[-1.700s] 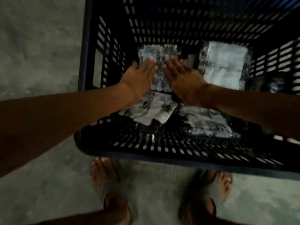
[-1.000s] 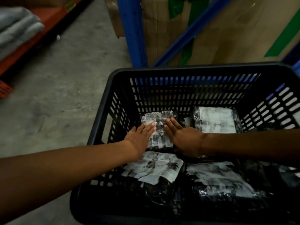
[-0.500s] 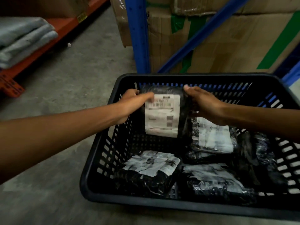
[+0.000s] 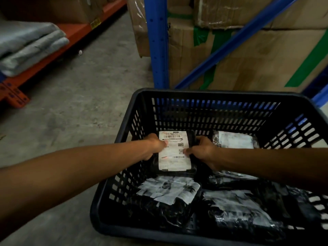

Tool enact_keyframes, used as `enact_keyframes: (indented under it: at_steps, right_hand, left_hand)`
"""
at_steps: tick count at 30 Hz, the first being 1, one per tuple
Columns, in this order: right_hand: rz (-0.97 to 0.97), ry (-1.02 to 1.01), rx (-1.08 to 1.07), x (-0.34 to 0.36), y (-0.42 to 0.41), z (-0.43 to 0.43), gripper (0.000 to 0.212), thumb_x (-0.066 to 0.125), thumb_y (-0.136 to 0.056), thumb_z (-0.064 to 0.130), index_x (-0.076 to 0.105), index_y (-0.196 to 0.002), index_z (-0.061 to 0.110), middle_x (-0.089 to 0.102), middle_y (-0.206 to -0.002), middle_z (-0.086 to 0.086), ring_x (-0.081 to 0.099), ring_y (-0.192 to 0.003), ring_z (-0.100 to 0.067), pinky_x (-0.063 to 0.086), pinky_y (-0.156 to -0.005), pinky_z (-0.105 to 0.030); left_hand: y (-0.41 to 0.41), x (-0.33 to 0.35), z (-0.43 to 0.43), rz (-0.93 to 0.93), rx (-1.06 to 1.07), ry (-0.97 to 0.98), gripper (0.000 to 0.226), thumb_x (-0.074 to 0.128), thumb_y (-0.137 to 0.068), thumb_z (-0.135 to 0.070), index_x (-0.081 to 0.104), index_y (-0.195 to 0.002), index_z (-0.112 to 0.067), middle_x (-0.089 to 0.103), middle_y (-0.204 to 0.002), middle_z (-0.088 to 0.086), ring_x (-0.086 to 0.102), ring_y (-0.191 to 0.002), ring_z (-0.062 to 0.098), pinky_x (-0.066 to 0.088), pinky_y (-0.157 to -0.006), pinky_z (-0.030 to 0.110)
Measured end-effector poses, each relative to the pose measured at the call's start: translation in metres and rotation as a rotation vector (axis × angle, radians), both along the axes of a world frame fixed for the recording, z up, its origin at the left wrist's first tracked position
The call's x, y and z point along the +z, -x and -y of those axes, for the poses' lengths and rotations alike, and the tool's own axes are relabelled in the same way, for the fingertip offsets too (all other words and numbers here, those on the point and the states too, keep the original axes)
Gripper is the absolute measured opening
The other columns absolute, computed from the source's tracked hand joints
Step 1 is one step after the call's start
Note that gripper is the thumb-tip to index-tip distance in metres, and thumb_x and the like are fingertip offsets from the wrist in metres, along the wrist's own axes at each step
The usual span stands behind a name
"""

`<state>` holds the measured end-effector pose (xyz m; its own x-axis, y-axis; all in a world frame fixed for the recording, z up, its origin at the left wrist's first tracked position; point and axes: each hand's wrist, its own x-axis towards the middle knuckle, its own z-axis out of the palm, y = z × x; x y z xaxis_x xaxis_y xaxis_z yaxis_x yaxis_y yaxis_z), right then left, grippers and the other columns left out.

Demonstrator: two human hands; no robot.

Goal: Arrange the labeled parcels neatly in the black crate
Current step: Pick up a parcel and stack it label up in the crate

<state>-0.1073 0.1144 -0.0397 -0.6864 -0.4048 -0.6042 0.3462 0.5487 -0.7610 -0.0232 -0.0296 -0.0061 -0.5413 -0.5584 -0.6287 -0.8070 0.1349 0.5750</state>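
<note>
**Both hands grip a labeled parcel inside the black crate**

A black slotted crate sits on a grey concrete floor, in front of a blue rack upright and stacked cardboard boxes. Inside it, toward the far left corner, both hands hold one black-wrapped parcel with its white shipping label facing up, barcodes visible near the top and lower part of the label. The left hand closes around the parcel's left edge, thumb pressed on the label and the other fingers curled underneath. The right hand clasps the right edge the same way, thumb tip on the label. Whether the parcel already rests on the crate floor or is held just above it cannot be told.

Three more parcels lie in the crate. One with a pale label lies at the far right, just beside the right hand. A second with a crumpled white label lies at the near left, just below the held parcel. A third, shiny black with a smeared label, lies at the near right, partly under the right forearm.

To the far left, folded grey cloths rest on an orange shelf
</note>
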Motion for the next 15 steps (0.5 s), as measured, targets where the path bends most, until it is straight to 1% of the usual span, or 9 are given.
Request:
enact_keyframes:
  at_steps: [2, 3, 6, 8, 9, 10, 12, 13, 15]
  right_hand:
    - [-0.072, -0.060, 0.017, -0.012, 0.000, 0.006, 0.054, 0.079, -0.078, 0.002, 0.058, -0.128, 0.004, 0.068, -0.125, -0.015, 0.067, -0.111, -0.033, 0.057, -0.095, -0.045]
    - [-0.119, -0.110, 0.045, -0.017, -0.001, 0.007, 0.060, 0.080, -0.079, 0.007, 0.054, -0.133, 0.006, 0.066, -0.128, -0.013, 0.065, -0.116, -0.031, 0.055, -0.098, -0.041]
    - [-0.268, -0.266, 0.160, -0.029, -0.001, 0.010, 0.061, 0.076, -0.084, 0.017, 0.049, -0.138, 0.009, 0.060, -0.137, -0.012, 0.056, -0.127, -0.030, 0.050, -0.103, -0.035]
    - [-0.362, -0.391, 0.269, -0.031, 0.000, 0.013, 0.059, 0.072, -0.086, 0.023, 0.049, -0.139, 0.008, 0.056, -0.141, -0.014, 0.053, -0.131, -0.031, 0.047, -0.105, -0.034]
    - [-0.387, -0.451, 0.310, -0.030, 0.001, 0.015, 0.058, 0.070, -0.087, 0.025, 0.049, -0.138, 0.007, 0.056, -0.141, -0.015, 0.053, -0.131, -0.030, 0.047, -0.103, -0.032]
    - [-0.397, -0.501, 0.340, -0.026, 0.001, 0.017, 0.055, 0.069, -0.088, 0.026, 0.051, -0.136, 0.006, 0.058, -0.139, -0.015, 0.055, -0.128, -0.030, 0.048, -0.097, -0.030]
    - [-0.347, -0.550, 0.377, -0.016, 0.002, 0.021, 0.050, 0.071, -0.088, 0.022, 0.056, -0.132, 0.004, 0.062, -0.134, -0.014, 0.061, -0.120, -0.028, 0.051, -0.084, -0.026]
    - [-0.317, -0.550, 0.405, -0.011, 0.001, 0.022, 0.054, 0.072, -0.087, 0.019, 0.054, -0.134, 0.002, 0.061, -0.135, -0.015, 0.061, -0.120, -0.028, 0.053, -0.087, -0.025]
    - [-0.320, -0.561, 0.516, 0.003, -0.003, 0.019, 0.069, 0.070, -0.089, 0.019, 0.038, -0.147, 0.000, 0.049, -0.148, -0.019, 0.053, -0.131, -0.031, 0.051, -0.103, -0.034]
  left_hand:
    - [0.006, -0.011, -0.001, 0.036, -0.028, 0.119, 0.043, 0.059, -0.098, -0.023, 0.052, -0.135, -0.004, 0.059, -0.137, 0.012, 0.059, -0.124, 0.028, 0.050, -0.102, 0.034]
    - [0.010, -0.018, -0.002, 0.056, -0.039, 0.178, 0.041, 0.057, -0.098, -0.020, 0.052, -0.136, -0.005, 0.059, -0.137, 0.012, 0.059, -0.123, 0.028, 0.050, -0.102, 0.033]
    - [0.020, -0.035, -0.008, 0.114, -0.036, 0.323, 0.041, 0.050, -0.101, -0.012, 0.047, -0.141, -0.006, 0.056, -0.140, 0.013, 0.058, -0.126, 0.028, 0.049, -0.104, 0.034]
    - [0.026, -0.038, -0.006, 0.123, -0.041, 0.339, 0.047, 0.054, -0.099, -0.011, 0.041, -0.144, -0.006, 0.054, -0.142, 0.013, 0.057, -0.127, 0.028, 0.049, -0.104, 0.034]
    - [0.028, -0.036, -0.003, 0.120, -0.063, 0.330, 0.055, 0.060, -0.096, -0.012, 0.039, -0.146, -0.006, 0.052, -0.143, 0.013, 0.055, -0.129, 0.028, 0.048, -0.105, 0.034]
    - [0.027, -0.033, 0.000, 0.121, -0.101, 0.314, 0.065, 0.067, -0.091, -0.015, 0.036, -0.148, -0.006, 0.050, -0.145, 0.013, 0.053, -0.132, 0.029, 0.047, -0.107, 0.034]
    - [0.024, -0.023, 0.005, 0.155, -0.224, 0.317, 0.080, 0.077, -0.083, -0.025, 0.034, -0.149, -0.006, 0.048, -0.147, 0.012, 0.051, -0.134, 0.029, 0.046, -0.109, 0.035]
    - [0.023, -0.017, 0.007, 0.178, -0.295, 0.354, 0.081, 0.077, -0.082, -0.030, 0.036, -0.148, -0.006, 0.049, -0.146, 0.012, 0.051, -0.134, 0.029, 0.046, -0.108, 0.035]
    - [0.019, -0.005, 0.006, 0.235, -0.425, 0.453, 0.075, 0.074, -0.086, -0.028, 0.037, -0.147, -0.004, 0.051, -0.145, 0.011, 0.055, -0.130, 0.027, 0.049, -0.103, 0.032]
